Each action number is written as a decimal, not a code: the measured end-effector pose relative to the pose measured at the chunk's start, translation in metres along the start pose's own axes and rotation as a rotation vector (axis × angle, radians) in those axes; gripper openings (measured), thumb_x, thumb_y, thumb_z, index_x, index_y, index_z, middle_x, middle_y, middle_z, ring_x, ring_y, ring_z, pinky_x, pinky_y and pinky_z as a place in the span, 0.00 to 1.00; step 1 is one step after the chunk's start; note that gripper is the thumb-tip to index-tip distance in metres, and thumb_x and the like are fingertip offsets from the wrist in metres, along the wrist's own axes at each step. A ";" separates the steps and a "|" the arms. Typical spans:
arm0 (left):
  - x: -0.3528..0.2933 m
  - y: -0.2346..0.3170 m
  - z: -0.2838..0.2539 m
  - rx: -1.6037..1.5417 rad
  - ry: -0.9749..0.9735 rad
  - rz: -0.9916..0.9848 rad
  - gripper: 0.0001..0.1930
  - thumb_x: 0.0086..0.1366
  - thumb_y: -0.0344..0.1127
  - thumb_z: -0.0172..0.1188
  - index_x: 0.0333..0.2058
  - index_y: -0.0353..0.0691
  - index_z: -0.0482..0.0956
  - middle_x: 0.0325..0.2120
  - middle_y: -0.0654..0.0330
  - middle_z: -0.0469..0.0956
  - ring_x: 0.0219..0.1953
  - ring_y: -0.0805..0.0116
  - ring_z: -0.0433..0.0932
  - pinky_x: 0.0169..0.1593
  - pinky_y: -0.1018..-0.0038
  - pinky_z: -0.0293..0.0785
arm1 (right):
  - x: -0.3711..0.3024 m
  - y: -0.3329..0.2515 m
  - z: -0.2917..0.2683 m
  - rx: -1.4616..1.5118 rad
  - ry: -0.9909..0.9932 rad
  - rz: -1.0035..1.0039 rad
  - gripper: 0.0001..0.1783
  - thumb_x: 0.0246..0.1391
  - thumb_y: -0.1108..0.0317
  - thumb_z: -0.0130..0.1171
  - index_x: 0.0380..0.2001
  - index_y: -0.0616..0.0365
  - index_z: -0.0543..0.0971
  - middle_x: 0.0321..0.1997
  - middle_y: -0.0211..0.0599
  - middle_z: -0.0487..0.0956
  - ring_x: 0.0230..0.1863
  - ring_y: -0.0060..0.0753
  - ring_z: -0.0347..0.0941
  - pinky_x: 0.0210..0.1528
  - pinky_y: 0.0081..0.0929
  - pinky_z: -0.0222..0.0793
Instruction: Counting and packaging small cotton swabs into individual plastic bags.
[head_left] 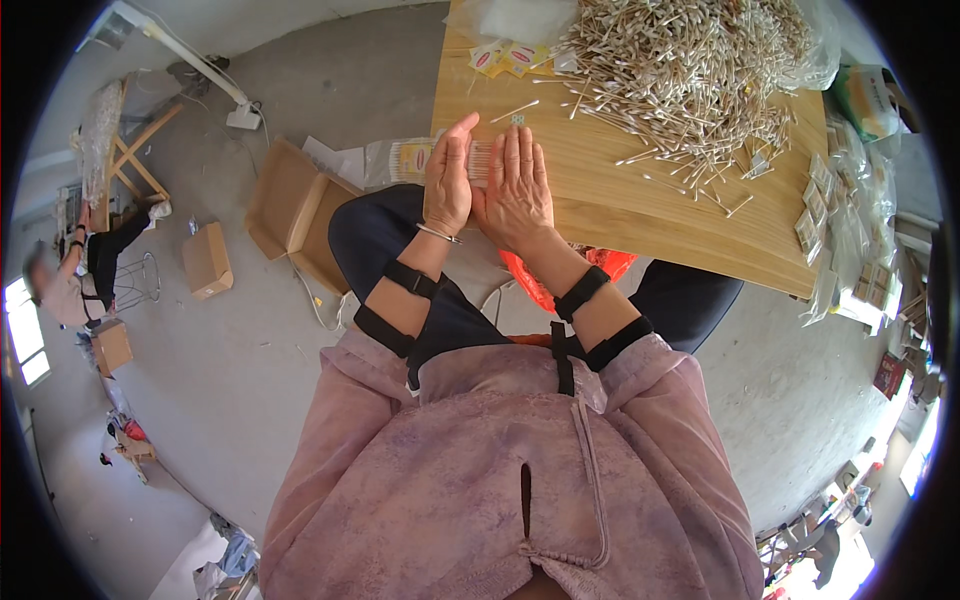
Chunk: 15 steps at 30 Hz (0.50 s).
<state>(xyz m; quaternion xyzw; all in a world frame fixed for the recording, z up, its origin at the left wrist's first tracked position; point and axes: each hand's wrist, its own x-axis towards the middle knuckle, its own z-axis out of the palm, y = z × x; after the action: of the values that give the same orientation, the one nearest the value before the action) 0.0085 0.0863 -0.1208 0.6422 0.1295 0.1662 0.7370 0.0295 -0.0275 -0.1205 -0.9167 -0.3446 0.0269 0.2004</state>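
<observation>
A clear plastic packet of cotton swabs (pixel 408 158) with a yellow label lies at the table's left edge, its near-left end past the edge. My right hand (pixel 515 195) lies flat over the packet's right part, fingers stretched out and close together. My left hand (pixel 448 185) stands on its side across the packet, fingers extended, its thumb side up. Between the two hands a strip of swab sticks shows. Part of the packet is hidden beneath my hands. A single loose cotton swab (pixel 515 111) rests just beyond my fingertips.
A large heap of loose cotton swabs (pixel 690 75) covers the table's far side. Yellow cards (pixel 510 58) lie at the far left of the wooden table (pixel 640 225). An open cardboard box (pixel 290 210) stands on the floor at left; a red bag (pixel 545 285) hangs below the table edge. Another person sits far left.
</observation>
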 end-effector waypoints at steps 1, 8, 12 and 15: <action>0.000 0.000 0.001 -0.015 0.011 -0.008 0.27 0.72 0.48 0.36 0.56 0.29 0.63 0.59 0.49 0.62 0.64 0.62 0.56 0.68 0.66 0.45 | 0.000 0.000 0.000 -0.002 0.008 0.007 0.39 0.56 0.52 0.39 0.62 0.74 0.52 0.69 0.61 0.45 0.72 0.56 0.35 0.71 0.45 0.30; 0.001 0.002 -0.001 0.019 0.046 0.007 0.23 0.72 0.45 0.41 0.55 0.31 0.66 0.56 0.52 0.66 0.60 0.64 0.62 0.65 0.68 0.52 | 0.003 -0.002 0.005 -0.012 0.038 -0.013 0.40 0.56 0.51 0.39 0.62 0.73 0.53 0.69 0.61 0.46 0.72 0.56 0.35 0.71 0.45 0.30; -0.003 0.020 -0.007 0.140 -0.033 0.018 0.21 0.67 0.38 0.51 0.55 0.33 0.65 0.55 0.52 0.68 0.61 0.59 0.62 0.63 0.67 0.56 | 0.000 0.001 0.008 -0.021 0.048 -0.028 0.40 0.54 0.51 0.43 0.62 0.73 0.53 0.68 0.60 0.48 0.71 0.57 0.36 0.70 0.46 0.32; 0.005 0.039 -0.050 1.042 -0.180 0.431 0.22 0.67 0.39 0.49 0.57 0.36 0.63 0.57 0.47 0.64 0.62 0.45 0.57 0.65 0.53 0.47 | 0.001 0.000 0.003 -0.016 -0.002 -0.025 0.42 0.53 0.51 0.46 0.62 0.73 0.52 0.69 0.60 0.46 0.71 0.57 0.35 0.71 0.46 0.31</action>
<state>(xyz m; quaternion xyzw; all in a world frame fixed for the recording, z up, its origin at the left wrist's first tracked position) -0.0098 0.1382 -0.0890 0.9444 -0.0029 0.1717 0.2805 0.0295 -0.0259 -0.1235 -0.9138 -0.3566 0.0226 0.1932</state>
